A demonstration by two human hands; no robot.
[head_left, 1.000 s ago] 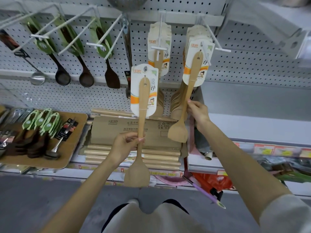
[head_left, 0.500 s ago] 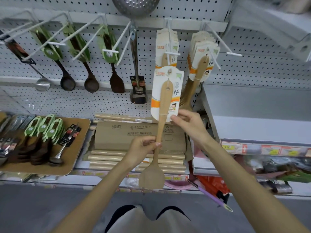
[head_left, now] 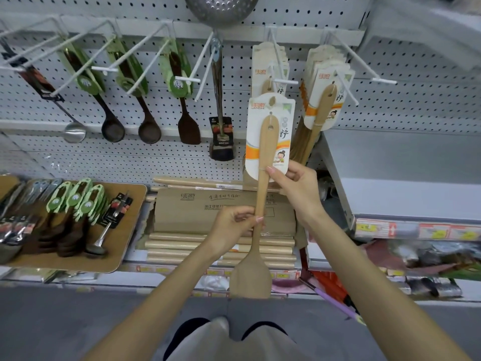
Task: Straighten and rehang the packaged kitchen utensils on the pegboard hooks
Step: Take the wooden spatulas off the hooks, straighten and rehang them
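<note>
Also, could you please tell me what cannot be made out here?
In the head view:
The stacked spatulas at right: count hidden behind their front card.
The metal skimmer: cut off by the top edge.
The shelf price labels: blurred.
The card of the held spatula: print too small.

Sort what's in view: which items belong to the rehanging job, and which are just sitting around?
Job:
- wooden spatula on its card, gripped by left hand, pinched by right hand
- peg hook above it
- carded spatulas already hanging

Lying about:
- dark ladles
- steel skimmer
- tray of utensils
- rolling pins
- cardboard box
</note>
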